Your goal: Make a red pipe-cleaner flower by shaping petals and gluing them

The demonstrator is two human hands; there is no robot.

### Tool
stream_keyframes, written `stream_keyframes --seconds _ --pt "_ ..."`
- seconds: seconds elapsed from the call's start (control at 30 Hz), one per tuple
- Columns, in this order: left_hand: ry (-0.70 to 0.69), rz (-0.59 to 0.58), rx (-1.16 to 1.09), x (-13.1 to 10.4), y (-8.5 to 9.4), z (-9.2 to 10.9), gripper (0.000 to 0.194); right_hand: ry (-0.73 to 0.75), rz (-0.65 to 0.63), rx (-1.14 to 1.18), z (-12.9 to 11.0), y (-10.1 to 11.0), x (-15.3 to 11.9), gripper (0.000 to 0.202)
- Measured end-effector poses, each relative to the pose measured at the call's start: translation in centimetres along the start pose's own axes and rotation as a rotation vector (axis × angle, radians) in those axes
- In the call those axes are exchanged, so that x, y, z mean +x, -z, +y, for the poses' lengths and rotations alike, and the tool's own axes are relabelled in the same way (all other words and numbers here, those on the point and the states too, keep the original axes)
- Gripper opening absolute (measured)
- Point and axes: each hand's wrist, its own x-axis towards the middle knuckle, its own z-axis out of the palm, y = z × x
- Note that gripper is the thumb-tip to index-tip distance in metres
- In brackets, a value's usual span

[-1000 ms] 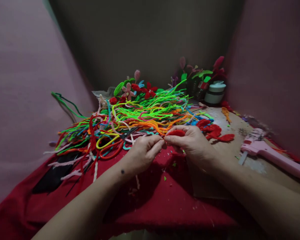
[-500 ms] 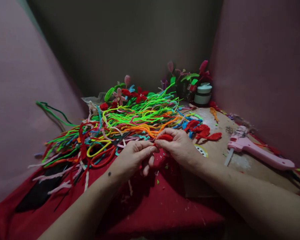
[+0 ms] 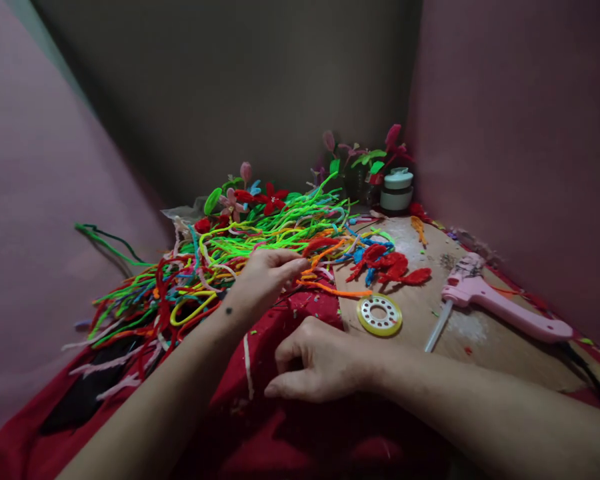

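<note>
Near the front of a pile of coloured pipe cleaners (image 3: 280,233), my left hand (image 3: 267,273) is closed in a pinch. A red fuzzy pipe-cleaner petal (image 3: 321,245) sticks out at its fingertips; the gripped end is hidden. Lower and nearer to me, my right hand (image 3: 325,360) hovers over the red cloth (image 3: 300,427). Its fingers are loosely curled, with thumb and index finger apart and nothing visible between them. A red pipe-cleaner flower (image 3: 397,267) lies to the right of the pile, beside an orange pipe cleaner (image 3: 337,289).
On the brown board (image 3: 420,367) rest a yellow tape roll (image 3: 386,330) and a pink glue gun (image 3: 505,303) with its cord. Farther back stand a pale lidded jar (image 3: 397,200) and several pipe-cleaner flowers (image 3: 273,198). A black flat object (image 3: 87,390) lies at left.
My hands were together around the red petal; now they are apart. The right one has let go and dropped toward me, uncovering the tape roll. The petal stays at my left fingertips.
</note>
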Motion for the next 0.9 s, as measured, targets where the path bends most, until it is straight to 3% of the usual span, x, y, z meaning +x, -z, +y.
stream_keyframes --seconds 0.1,0.23,0.37,0.6,0.9 --pt "-0.022 -0.105 0.065 2.7 -2.8 0.9 0.024 0.049 -0.027 -0.102 0.1 0.1 0.0 0.026" --pt "-0.038 -0.144 0.147 6.0 -6.3 0.4 0.024 0.033 -0.026 -0.241 0.2 0.5 0.1 0.023" --pt "-0.010 -0.208 0.286 7.9 -8.2 -0.6 0.020 0.064 -0.029 -0.309 0.2 0.7 0.2 0.021" --pt "0.009 -0.233 0.385 8.5 -8.9 -0.9 0.020 0.101 -0.003 -0.362 0.3 1.1 0.3 0.022" --pt "-0.170 -0.104 0.545 8.4 -8.1 -0.4 0.020 0.104 0.016 -0.340 0.6 0.9 0.3 0.021"
